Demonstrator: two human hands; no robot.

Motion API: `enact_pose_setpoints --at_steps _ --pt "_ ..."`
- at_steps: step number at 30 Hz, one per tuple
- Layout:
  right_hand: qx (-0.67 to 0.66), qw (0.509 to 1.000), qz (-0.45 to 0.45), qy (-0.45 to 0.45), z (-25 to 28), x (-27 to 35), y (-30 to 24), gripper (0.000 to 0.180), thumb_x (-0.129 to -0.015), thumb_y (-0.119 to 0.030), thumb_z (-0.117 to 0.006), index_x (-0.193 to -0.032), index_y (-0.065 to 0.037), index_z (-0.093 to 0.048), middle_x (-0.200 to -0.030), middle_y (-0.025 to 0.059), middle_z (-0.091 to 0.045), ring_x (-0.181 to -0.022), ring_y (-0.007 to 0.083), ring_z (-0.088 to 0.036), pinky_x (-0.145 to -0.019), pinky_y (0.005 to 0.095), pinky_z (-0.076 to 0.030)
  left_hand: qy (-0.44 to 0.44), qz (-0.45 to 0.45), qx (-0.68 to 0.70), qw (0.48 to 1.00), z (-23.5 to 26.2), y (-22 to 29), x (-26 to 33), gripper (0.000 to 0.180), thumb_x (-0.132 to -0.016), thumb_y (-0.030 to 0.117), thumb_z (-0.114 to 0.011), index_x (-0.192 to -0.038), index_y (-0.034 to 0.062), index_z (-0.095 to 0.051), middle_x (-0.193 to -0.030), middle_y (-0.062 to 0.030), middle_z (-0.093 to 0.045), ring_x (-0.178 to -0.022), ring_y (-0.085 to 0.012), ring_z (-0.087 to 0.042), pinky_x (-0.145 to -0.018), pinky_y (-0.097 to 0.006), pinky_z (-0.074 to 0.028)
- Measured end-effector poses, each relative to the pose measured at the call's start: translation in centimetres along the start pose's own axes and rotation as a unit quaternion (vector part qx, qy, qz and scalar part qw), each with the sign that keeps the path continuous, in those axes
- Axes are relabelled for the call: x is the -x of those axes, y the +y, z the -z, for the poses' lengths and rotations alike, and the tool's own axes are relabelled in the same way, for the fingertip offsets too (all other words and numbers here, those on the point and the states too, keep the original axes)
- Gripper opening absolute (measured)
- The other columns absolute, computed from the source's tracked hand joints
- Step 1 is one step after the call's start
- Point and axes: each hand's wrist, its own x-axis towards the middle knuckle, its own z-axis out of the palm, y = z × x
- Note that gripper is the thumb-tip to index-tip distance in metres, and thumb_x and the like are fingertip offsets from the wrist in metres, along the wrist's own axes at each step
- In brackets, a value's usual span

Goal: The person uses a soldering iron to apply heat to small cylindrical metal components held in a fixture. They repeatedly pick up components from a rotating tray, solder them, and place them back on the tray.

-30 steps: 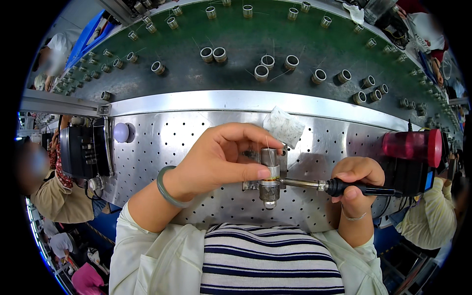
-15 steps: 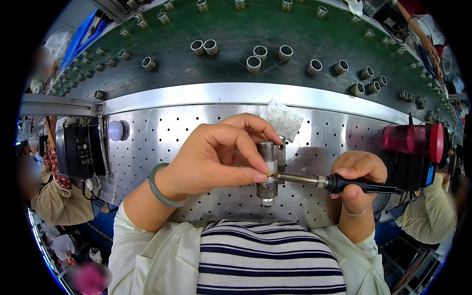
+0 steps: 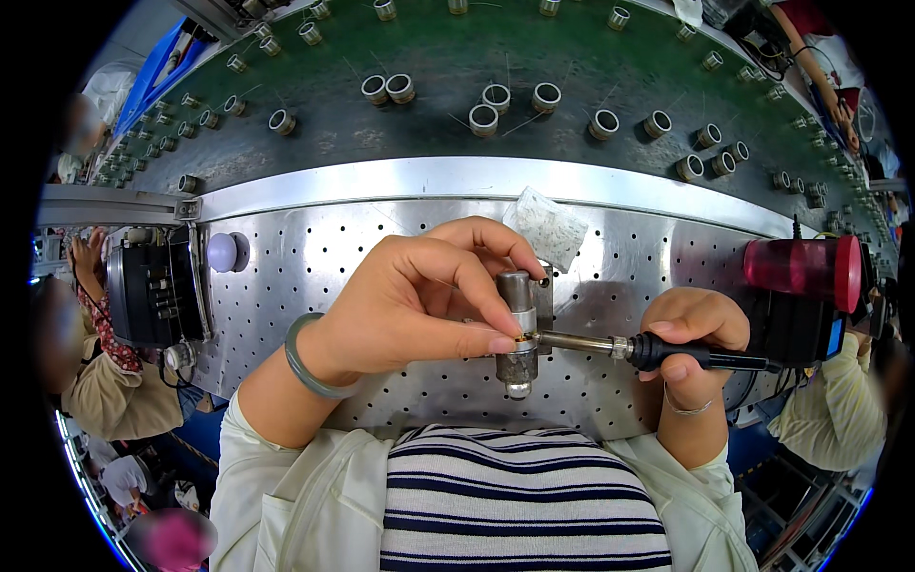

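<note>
Soldering step underway, apparently. Perforated steel bench (image 3: pixel 315 248) spanning foreground, green conveyor (image 3: pixel 457 133) carrying metal rings (image 3: pixel 496 95) behind it. Left hand (image 3: pixel 419 296) pinching small cylinder (image 3: pixel 519 329) upright above bench, fingers curling around it. Right hand (image 3: pixel 691 334) gripping soldering iron (image 3: pixel 648 351), fist closed, tip touching cylinder's middle band; joint itself too small to confirm. Next move probably calling for steady hold.

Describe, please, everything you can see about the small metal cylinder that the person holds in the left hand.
The metal cylinder is small, grey and dull, with a rounded shiny lower end and a thin brass-coloured ring about its middle. It stands upright above the perforated steel table, in front of a small metal bracket. The left hand pinches it, fingertips at the ring. The soldering iron, held in the right hand, lies level and its tip meets the cylinder at that ring from the right.
</note>
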Motion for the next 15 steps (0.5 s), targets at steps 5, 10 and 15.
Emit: enact_pose_setpoints --at_steps 5,10,15 --pt "0.007 1.0 -0.002 -0.003 0.3 0.1 0.0 0.024 -0.066 0.002 -0.076 -0.087 0.007 -0.065 -0.068 0.0137 -0.064 -0.054 0.0189 -0.06 -0.052 0.0261 -0.045 0.025 0.073 0.032 0.997 -0.4 0.8 -0.5 0.048 -0.073 0.002 -0.073 -0.119 -0.0019 -0.059 -0.11 -0.0175 -0.061 -0.099 -0.0207 -0.06 -0.087 -0.03 -0.049" --pt "0.008 1.0 0.0 -0.008 0.4 0.1 0.0 0.025 -0.065 0.002 -0.076 -0.087 0.007 -0.066 -0.068 0.0136 -0.064 -0.054 0.019 -0.059 -0.051 0.0263 -0.044 0.0 0.119 0.034 0.992 -0.1 1.2 -0.6 0.066 -0.077 0.009 -0.072 -0.135 -0.0052 -0.044 -0.104 -0.0188 -0.064 -0.092 -0.0168 -0.063 -0.076 -0.024 -0.051" --pt "0.029 1.0 0.001 0.002 0.5 0.3 0.1 0.023 -0.065 0.001 -0.077 -0.084 0.006 -0.066 -0.067 0.0131 -0.063 -0.053 0.019 -0.059 -0.051 0.0264 -0.044 0.002 0.138 0.031 0.99 -0.8 2.0 -1.0 0.068 -0.074 -0.001 -0.073 -0.134 -0.0074 -0.043 -0.102 -0.0205 -0.064 -0.087 -0.0134 -0.063 -0.069 -0.019 -0.052"
